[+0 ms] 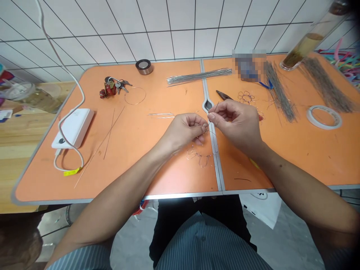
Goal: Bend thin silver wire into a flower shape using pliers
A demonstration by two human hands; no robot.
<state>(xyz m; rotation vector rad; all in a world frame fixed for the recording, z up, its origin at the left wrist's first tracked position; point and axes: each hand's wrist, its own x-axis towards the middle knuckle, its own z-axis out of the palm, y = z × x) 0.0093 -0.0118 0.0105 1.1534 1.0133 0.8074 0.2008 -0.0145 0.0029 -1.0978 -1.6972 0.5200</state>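
Thin wire bent into a flower-like row of loops [203, 159] hangs below my left hand [189, 129], whose thumb and fingers pinch its upper part. Close beside it, over the table's metal seam, my right hand [236, 122] pinches a thin wire end [216, 106] between thumb and forefinger. Whether both wires are one piece I cannot tell. Just beyond my right hand lie the dark jaws of pliers [223, 95], their handles mostly hidden. A second looped wire flower [246, 97] rests past my right knuckles.
On the orange table [168, 180] lie a wire bundle [199, 77], darker wire bundles [281, 93], a tape roll [144, 66], a white ring [324, 117], keys [120, 85], and loose wires [111, 129]. A white power bank [73, 129] with a cable sits left; a glass bottle [302, 50] stands back right.
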